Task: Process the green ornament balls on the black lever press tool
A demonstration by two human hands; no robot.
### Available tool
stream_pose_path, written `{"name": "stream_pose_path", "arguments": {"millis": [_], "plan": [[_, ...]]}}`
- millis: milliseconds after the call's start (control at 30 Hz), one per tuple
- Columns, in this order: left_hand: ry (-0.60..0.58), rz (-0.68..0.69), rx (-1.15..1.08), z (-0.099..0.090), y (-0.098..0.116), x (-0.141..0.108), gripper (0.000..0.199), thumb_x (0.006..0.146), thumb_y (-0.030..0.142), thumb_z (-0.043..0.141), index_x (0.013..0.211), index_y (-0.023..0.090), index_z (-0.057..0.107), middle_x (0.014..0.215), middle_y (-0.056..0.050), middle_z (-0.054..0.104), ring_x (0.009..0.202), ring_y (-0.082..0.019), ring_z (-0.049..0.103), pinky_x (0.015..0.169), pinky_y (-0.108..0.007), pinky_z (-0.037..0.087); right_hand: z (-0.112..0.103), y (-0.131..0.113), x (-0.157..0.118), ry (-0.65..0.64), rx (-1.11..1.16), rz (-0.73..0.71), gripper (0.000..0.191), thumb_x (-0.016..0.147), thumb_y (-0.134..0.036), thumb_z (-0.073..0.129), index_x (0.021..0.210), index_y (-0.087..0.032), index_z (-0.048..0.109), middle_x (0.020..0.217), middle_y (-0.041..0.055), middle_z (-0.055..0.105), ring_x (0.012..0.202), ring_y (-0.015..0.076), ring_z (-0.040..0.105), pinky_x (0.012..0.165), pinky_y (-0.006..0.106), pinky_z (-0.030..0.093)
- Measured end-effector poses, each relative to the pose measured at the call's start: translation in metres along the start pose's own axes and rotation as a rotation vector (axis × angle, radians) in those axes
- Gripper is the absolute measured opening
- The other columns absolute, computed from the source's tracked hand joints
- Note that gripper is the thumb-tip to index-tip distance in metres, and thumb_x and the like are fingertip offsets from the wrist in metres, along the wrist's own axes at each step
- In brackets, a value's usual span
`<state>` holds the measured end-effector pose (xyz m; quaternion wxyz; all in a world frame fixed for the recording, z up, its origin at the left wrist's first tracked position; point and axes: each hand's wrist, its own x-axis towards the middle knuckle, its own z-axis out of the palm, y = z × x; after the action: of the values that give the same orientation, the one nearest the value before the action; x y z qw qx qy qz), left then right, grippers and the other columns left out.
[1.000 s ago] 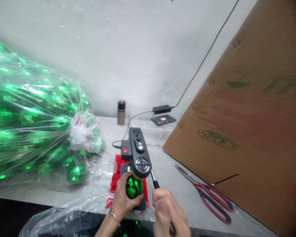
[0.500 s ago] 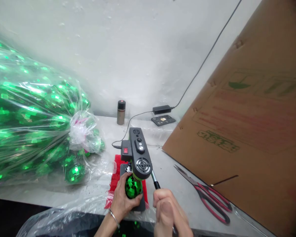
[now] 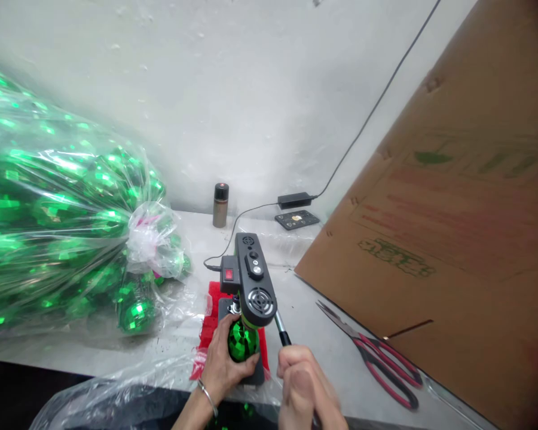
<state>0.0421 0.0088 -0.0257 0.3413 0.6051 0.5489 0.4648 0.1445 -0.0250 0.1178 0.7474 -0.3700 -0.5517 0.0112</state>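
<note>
A shiny green mirror-ball ornament (image 3: pixel 243 341) is held in my left hand (image 3: pixel 224 356), thumb in front and fingers behind it. The ball sits under the round front end of a small black bench machine (image 3: pixel 253 280) with a red switch. Its top presses close against a yellowish ring there; whether they touch I cannot tell. Around the black grip of the machine's metal lever (image 3: pixel 282 328), on the right side, my right hand (image 3: pixel 307 382) is closed in a fist. The machine's base plate (image 3: pixel 253 377) lies on red cloth (image 3: pixel 210 319).
A clear bag of green ornaments (image 3: pixel 63 215) fills the left. Scissors (image 3: pixel 376 358) lie right, beside a large cardboard box (image 3: pixel 452 209). Behind the machine are a spray can (image 3: pixel 220 206), a power adapter (image 3: pixel 295 199) and a dark phone-like slab (image 3: pixel 297 220). Plastic film (image 3: pixel 116 394) covers the front edge.
Almost nothing differs. My right hand on the lever has shifted very slightly, while my left hand and the ornament stay in place.
</note>
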Motion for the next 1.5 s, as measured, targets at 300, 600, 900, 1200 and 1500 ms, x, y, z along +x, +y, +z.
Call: {"name": "stream_pose_path", "arguments": {"millis": [300,600,900,1200,1500], "plan": [[0.013,-0.005,0.004,0.001,-0.002,0.000,0.073,0.064,0.028,0.084,0.133,0.018,0.062,0.120,-0.014,0.076,0.113,-0.036,0.075,0.104,-0.056,0.061,0.000,0.003,-0.002,0.007,-0.008,-0.038,0.040,0.105,-0.007,0.049,0.067,-0.020,0.043,0.064,-0.0038,0.043,0.054,0.0075,0.041,0.051,0.024,0.032],[0.013,0.003,0.025,0.000,0.002,-0.001,0.072,0.064,0.028,0.084,0.133,0.019,0.063,0.122,-0.013,0.076,0.114,-0.035,0.075,0.104,-0.056,0.061,0.003,0.000,-0.004,0.040,-0.044,0.032,0.044,0.108,-0.015,0.047,0.064,-0.021,0.040,0.063,-0.0038,0.040,0.054,0.0084,0.041,0.051,0.026,0.030],[0.002,0.015,0.043,0.001,0.004,-0.001,0.071,0.066,0.028,0.082,0.133,0.017,0.063,0.129,-0.017,0.074,0.120,-0.037,0.073,0.107,-0.058,0.060,0.003,0.001,-0.004,0.043,-0.048,0.027,0.043,0.107,-0.014,0.046,0.065,-0.021,0.039,0.064,-0.0040,0.041,0.053,0.0083,0.039,0.050,0.026,0.029],[0.028,0.040,0.058,0.002,0.002,-0.001,0.073,0.065,0.029,0.084,0.134,0.018,0.063,0.131,-0.016,0.075,0.121,-0.037,0.073,0.107,-0.057,0.061,0.002,0.006,-0.008,0.048,-0.084,0.023,0.044,0.108,-0.018,0.046,0.065,-0.021,0.039,0.062,-0.0045,0.043,0.052,0.0082,0.040,0.051,0.025,0.032],[0.032,0.046,0.052,0.003,-0.002,0.000,0.073,0.064,0.029,0.083,0.133,0.018,0.063,0.130,-0.017,0.074,0.122,-0.038,0.073,0.107,-0.058,0.060,0.000,0.008,-0.011,0.055,-0.096,0.022,0.045,0.109,-0.018,0.046,0.064,-0.021,0.040,0.062,-0.0050,0.046,0.051,0.0078,0.042,0.055,0.026,0.037]]}}
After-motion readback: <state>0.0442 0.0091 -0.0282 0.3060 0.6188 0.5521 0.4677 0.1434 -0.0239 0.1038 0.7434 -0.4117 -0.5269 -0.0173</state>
